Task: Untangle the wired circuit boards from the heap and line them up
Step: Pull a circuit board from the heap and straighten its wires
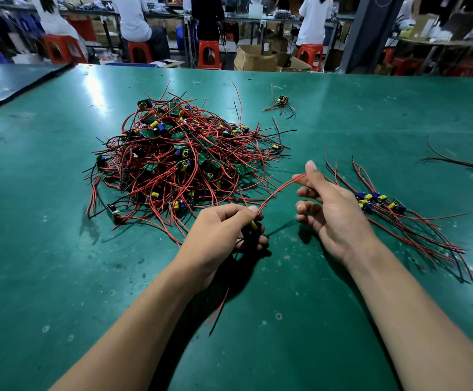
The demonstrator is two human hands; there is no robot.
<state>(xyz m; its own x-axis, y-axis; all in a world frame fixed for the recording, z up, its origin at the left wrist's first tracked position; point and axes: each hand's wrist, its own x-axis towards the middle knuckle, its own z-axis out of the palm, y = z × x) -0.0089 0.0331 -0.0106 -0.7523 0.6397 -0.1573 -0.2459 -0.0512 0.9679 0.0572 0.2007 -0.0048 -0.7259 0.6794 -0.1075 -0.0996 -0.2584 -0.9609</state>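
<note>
— Where was the board (pixel 254 224)?
— In the left hand (pixel 224 230), fingers curled round it, at five o'clock from the heap (pixel 178 162). Only a yellow bit of it showed.
— And the right hand (pixel 334 210)?
— Thumb and forefinger pinched its red wire (pixel 277 190); the other fingers curled loosely. The row (pixel 376 203) lay at three o'clock.
— How would it handle?
— Light, I judged. The board stiff, the wire limp and apt to snag. Best held by the board's edges, never tugged at the solder joints.
</note>
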